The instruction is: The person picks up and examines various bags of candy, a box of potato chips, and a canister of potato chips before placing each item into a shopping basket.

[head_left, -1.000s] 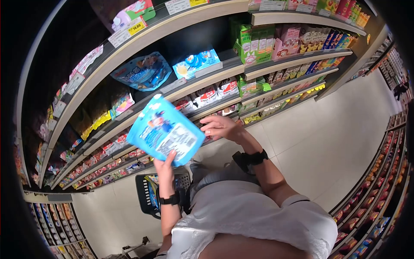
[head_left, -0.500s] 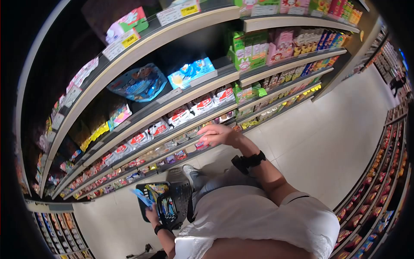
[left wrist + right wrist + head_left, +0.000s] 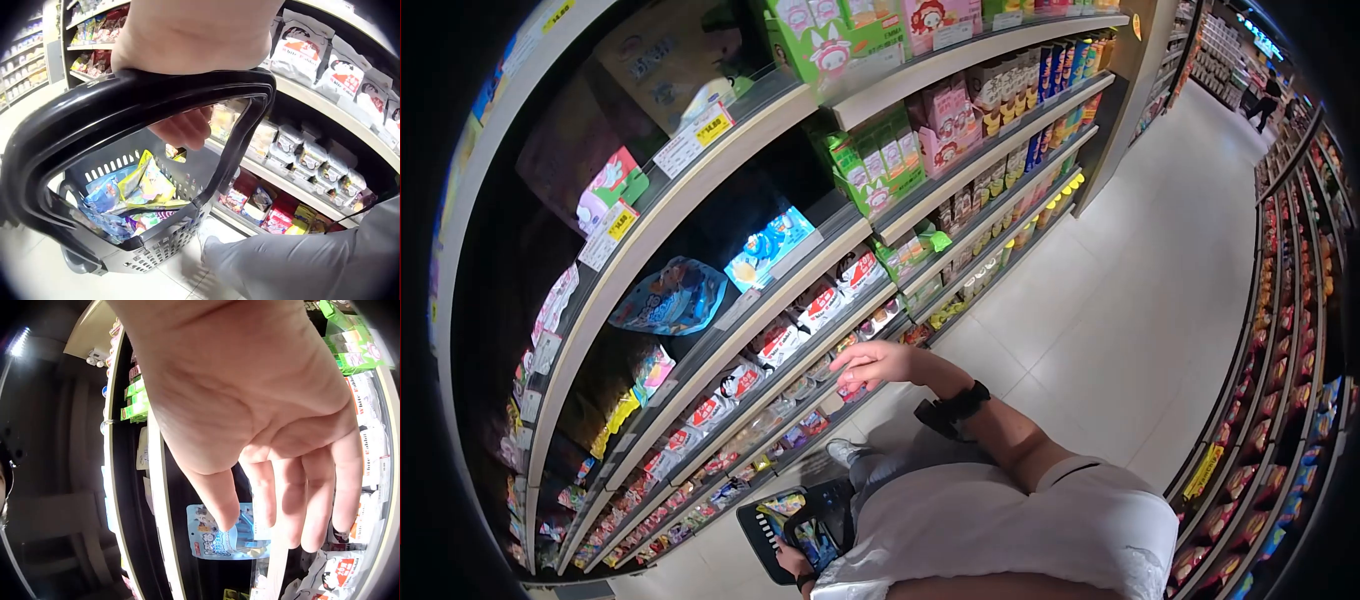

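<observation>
My left hand (image 3: 792, 557) is low at the black shopping basket (image 3: 760, 540). In the left wrist view the basket's thick handle (image 3: 169, 94) crosses in front of the hand and hides the palm. Below it the curled fingers (image 3: 187, 128) show through the handle's opening; I cannot tell if they grip it. Inside the basket lie a yellow packet (image 3: 147, 181) and blue packets (image 3: 103, 195). My right hand (image 3: 880, 362) hangs before the lower shelves, fingers loosely bent and holding nothing. Behind its thumb, the right wrist view shows a blue pouch (image 3: 215, 540) on a shelf.
Long shelves curve along the left, with a blue box (image 3: 770, 250), green boxes (image 3: 875, 165) and white-and-red bags (image 3: 820, 305). Another row of stocked shelves (image 3: 1265, 400) stands right. Tiled floor (image 3: 1090, 340) runs between them, with a person (image 3: 1265, 100) far off.
My left hand has lowered a blue pouch from chest height to the basket and no longer shows it in its fingers. My right hand stays raised and bare. The head view has turned rightward.
</observation>
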Available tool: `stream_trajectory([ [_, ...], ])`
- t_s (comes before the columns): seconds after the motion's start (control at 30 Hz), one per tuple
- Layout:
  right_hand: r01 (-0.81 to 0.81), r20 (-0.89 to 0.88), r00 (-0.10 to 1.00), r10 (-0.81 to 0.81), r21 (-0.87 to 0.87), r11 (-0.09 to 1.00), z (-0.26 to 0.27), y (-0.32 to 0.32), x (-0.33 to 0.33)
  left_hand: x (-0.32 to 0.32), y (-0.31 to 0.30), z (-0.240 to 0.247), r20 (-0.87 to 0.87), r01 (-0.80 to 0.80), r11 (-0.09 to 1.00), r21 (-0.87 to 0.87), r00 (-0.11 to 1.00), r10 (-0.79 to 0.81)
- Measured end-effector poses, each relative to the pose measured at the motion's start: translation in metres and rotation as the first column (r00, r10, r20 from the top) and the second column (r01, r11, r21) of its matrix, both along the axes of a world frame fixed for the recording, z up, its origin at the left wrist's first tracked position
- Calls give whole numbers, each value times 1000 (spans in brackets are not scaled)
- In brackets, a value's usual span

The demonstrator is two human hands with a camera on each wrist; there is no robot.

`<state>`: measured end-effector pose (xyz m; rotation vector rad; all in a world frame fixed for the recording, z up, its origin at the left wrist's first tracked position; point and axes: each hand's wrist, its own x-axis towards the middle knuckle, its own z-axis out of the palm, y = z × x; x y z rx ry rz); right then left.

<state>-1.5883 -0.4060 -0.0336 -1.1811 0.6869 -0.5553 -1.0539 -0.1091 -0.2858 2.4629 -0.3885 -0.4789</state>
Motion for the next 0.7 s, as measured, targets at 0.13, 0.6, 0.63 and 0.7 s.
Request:
stream_trajectory([
  [0.13,30,13,999,-31,46,998,-7,9,-7,15,-3,-6,-138,-40,997,60,989,48],
  [0.6,60,29,998,-64,112,992,-27,61,-32,-46,5,32,199,110,988,108,971,-129],
  [0.63,61,41,997,-65,103,993,-27,65,-32,-42,-3,34,-41,63,997,37,997,-62],
  [0.7,71,66,995,-75,65,995,-26,78,-35,-45,1,32,43,100,991,94,994,-104],
])
